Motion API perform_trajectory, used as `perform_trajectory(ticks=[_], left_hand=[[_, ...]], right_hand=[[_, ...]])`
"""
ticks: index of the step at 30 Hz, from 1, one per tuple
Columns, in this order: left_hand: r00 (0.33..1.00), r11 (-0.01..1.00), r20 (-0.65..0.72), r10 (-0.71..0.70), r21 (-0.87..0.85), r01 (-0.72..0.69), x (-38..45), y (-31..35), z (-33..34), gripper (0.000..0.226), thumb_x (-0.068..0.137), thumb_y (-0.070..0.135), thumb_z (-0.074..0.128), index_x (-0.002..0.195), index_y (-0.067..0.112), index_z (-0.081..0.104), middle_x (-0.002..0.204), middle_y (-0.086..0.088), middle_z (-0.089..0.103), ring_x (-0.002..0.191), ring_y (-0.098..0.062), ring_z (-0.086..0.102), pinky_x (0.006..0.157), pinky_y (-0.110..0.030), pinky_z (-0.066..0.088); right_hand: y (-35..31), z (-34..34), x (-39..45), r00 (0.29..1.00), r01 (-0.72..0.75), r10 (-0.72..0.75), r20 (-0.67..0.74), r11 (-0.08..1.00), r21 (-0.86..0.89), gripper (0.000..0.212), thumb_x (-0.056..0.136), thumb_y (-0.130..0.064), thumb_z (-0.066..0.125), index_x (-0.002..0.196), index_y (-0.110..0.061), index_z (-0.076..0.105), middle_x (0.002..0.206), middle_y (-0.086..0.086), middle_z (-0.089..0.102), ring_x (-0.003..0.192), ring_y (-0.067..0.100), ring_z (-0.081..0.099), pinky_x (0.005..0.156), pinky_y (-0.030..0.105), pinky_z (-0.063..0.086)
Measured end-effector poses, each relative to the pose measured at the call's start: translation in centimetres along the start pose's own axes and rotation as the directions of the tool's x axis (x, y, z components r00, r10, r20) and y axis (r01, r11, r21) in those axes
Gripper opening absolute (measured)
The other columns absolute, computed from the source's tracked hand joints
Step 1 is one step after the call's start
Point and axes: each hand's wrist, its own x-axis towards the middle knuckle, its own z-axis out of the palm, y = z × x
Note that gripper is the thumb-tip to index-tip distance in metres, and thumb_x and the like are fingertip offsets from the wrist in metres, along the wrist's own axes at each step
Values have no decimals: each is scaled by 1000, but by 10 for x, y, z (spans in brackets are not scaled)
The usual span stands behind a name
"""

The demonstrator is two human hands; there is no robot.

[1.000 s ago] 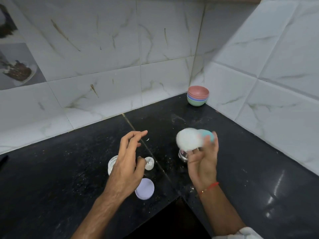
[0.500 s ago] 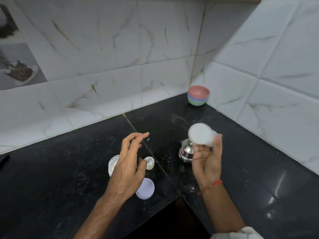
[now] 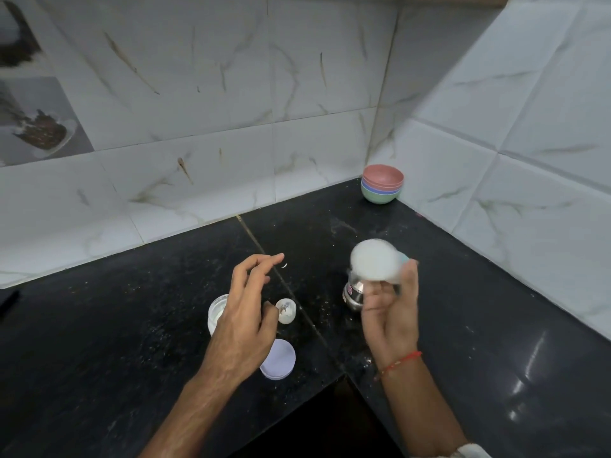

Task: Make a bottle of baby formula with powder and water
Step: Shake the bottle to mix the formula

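Far left, wall: a printed tile [image 3: 36,127] shows a dish of dark food; no words legible on it. Remaining tiles are white marble-pattern.

Black speckled countertop [image 3: 132,325] runs into a corner, dusted with pale specks.

Left of centre: a small white container [image 3: 216,312], lid off, with white powder inside, stands on the counter, partly hidden under the left hand [image 3: 246,317]. The hand hovers above it with fingers loosely spread and apart, holding nothing; the thumb tip sits just beside a small white scoop [image 3: 286,311] that lies on the counter. A round pale lilac lid [image 3: 279,360] lies flat nearer the counter edge, partly covered by the left wrist.

Centre right: the right hand [image 3: 390,319] is raised off the counter, fingers and thumb wrapped around a baby bottle [image 3: 375,263]. The bottle is blurred; its white, milky base points toward the camera, with a sliver of teal showing behind. A red thread bracelet [image 3: 398,361] circles the right wrist.

Behind that hand, a small steel pot [image 3: 353,292] stands on the counter. A reddish sticker on its side is too small to read.

Back corner, right: a stack of bowls [image 3: 382,188], pink on top, blue, then green, sits against the wall.
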Motion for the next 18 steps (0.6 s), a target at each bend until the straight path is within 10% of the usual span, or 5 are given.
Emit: perform_trajectory(ticks=[2,4,8,13,18], left_hand=[[1000,1000,0,1,3,-1,-1,-2,0,83,88,-14,51,150,40,40,146,22,32,128,0,50,83,-7,44],[1000,1000,0,11,3,-11,-1,-2,0,83,89,-15,50,149,41,40,146,22,33,129,0,50,85,-6,44],[1000,1000,6,27,14,-27,3,-2,4,82,90,-18,48,150,39,41,147,18,34,127,-2,51,90,-8,47],[998,999,-44,37,-14,-38,1,0,1,71,97,-12,47,149,35,44,145,18,37,126,-5,52,90,-7,44],[999,1000,-42,19,-13,-20,2,0,1,66,100,-7,49,149,37,44,144,19,37,124,-3,52,89,-5,43]], right_hand=[[2,-8,4,998,-8,18,-66,989,148,51,101,-34,62,146,-15,49,143,14,62,107,22,76,79,34,65],[0,-7,-5,991,86,-52,125,957,-279,66,97,-16,71,152,-28,38,143,14,59,111,25,73,83,38,64],[0,-9,-16,662,319,523,537,452,-833,98,75,3,88,145,-48,44,138,11,64,117,32,70,99,50,59],[-4,-2,-8,970,127,-23,243,899,-419,73,87,-16,76,149,-34,42,123,12,74,111,26,74,88,44,63],[0,-8,3,999,-32,34,-17,997,72,47,103,-36,58,144,-15,51,139,15,64,97,15,77,71,27,65]])
